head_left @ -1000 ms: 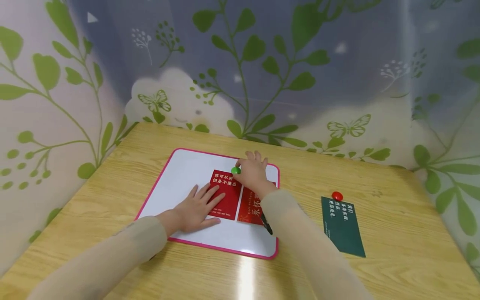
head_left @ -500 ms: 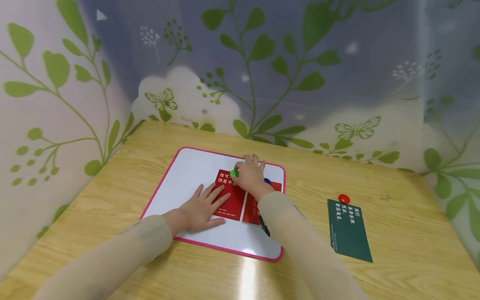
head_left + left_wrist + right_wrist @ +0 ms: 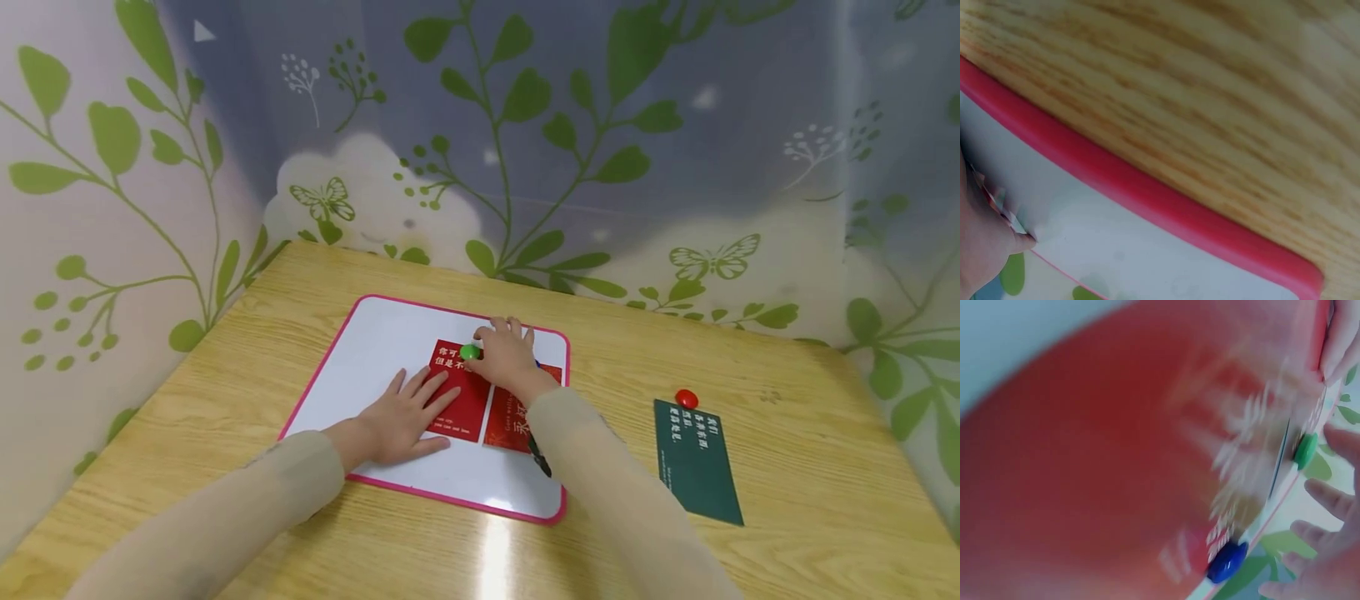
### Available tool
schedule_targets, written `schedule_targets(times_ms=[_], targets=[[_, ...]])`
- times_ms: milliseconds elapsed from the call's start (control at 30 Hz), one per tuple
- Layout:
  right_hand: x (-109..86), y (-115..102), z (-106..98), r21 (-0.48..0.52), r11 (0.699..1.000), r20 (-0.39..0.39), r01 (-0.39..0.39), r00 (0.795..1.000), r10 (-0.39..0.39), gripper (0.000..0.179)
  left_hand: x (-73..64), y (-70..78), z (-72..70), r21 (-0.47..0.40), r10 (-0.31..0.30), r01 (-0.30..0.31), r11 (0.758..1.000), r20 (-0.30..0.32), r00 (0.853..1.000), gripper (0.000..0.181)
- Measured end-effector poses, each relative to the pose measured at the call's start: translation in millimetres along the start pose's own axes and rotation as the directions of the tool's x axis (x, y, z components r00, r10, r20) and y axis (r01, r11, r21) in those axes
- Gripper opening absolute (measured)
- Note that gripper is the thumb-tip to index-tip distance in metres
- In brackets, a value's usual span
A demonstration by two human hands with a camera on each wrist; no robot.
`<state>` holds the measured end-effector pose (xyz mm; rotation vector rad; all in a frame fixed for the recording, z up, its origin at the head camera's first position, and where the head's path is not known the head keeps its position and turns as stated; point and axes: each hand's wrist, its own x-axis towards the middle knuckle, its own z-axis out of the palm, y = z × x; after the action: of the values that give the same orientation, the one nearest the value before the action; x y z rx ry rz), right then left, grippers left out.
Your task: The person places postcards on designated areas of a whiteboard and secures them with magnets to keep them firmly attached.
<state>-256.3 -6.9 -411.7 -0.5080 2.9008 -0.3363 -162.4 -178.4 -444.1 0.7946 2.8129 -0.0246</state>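
Observation:
My left hand (image 3: pixel 401 421) lies flat with spread fingers on a red card (image 3: pixel 463 400) with white lettering, upon a pink-edged whiteboard (image 3: pixel 360 333). A round green magnet (image 3: pixel 470 352) sits at the upper part of this card. Close beside it is my right hand (image 3: pixel 508 354), with thumb and index finger around the magnet's right side. In the right wrist view the fingers (image 3: pixel 1325 499) are spread and the green magnet (image 3: pixel 1305 451) shows whole. A second red card (image 3: pixel 510 421) lies to the right, with a blue magnet (image 3: pixel 1227 561) at its top edge.
A dark green card (image 3: pixel 697 458) lies on the wooden table (image 3: pixel 810 467) to the right, with a red magnet (image 3: pixel 686 399) at its top edge. A black object (image 3: pixel 538 457) shows by the right sleeve. A leaf-patterned wall covering (image 3: pixel 570 208) borders the table behind.
The green magnet has gone from above the left red card onto its upper part, with the right hand moving along. Right fingers have loosened from it. The left hand stays in place.

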Motion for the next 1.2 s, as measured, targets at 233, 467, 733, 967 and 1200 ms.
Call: schedule_targets(times_ms=[233,467,733,967,1200], targets=[[-17.4,24.0,-10.0,0.022,1.0,0.0,0.017,1.0,-0.017,0.065,-0.8,0.8,-0.4,-0.007,0.011,-0.011,1.0,-0.014,1.0,0.08],[-45.7,66.0,-24.8,0.049,0.998,-0.094,0.05,0.995,-0.045,0.056,-0.6,-0.7,1.0,-0.064,0.015,-0.018,0.998,-0.046,0.999,0.08],[-77.7,123.6,-40.7,0.047,0.999,-0.132,-0.005,0.991,0.011,0.055,0.2,-0.6,1.4,-0.077,0.016,-0.022,0.997,-0.08,0.997,0.081],[-101.0,169.4,-45.9,0.061,0.998,-0.128,-0.034,0.991,0.042,0.055,-2.0,-1.6,-1.7,-0.131,0.006,-0.021,0.991,-0.113,0.994,0.082],[-125.7,208.6,-50.1,0.052,0.997,-0.154,-0.056,0.986,0.064,0.056,-0.9,-9.8,-12.4,-0.145,-0.044,0.021,0.989,-0.162,0.986,0.082]])
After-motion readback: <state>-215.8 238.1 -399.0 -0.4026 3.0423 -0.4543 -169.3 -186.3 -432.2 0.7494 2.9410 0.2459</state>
